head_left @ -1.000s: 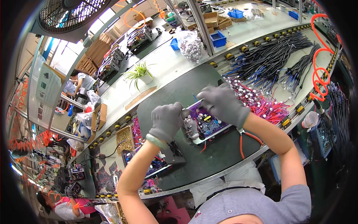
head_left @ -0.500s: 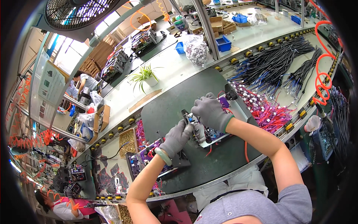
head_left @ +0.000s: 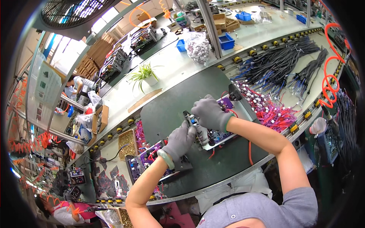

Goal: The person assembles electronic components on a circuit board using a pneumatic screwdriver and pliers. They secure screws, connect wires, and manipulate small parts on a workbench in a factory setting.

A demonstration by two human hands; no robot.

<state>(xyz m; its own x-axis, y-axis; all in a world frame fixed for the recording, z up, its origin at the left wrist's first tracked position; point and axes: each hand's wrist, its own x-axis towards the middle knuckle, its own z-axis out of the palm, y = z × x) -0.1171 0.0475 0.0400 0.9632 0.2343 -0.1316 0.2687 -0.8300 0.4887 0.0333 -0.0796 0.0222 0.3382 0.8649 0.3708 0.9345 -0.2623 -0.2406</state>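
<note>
An open metal chassis [head_left: 249, 111] with circuit boards and wires inside lies on the dark green mat [head_left: 167, 102] in front of me. My left hand [head_left: 179, 141], in a grey glove, is closed on the chassis's left end panel, thumb along its edge. Over the boards, beside that panel, my right hand [head_left: 210, 113] is bent with its gloved fingers curled together; what they pinch is hidden under them. A purple part [head_left: 227, 102] shows just past the right hand. Partly under my left wrist sits a second wired chassis [head_left: 184, 165].
Pink and red wires with white connectors [head_left: 262, 104] are heaped right of the mat, below black cables [head_left: 273, 57]. A box of small brass-coloured parts [head_left: 127, 145] stands to the left. Beyond the mat is a potted plant [head_left: 151, 80]. An orange coiled hose [head_left: 327, 81] hangs at right.
Both hands stay at the same chassis, with only slight shifts of the fingers. The whole view has moved a little.
</note>
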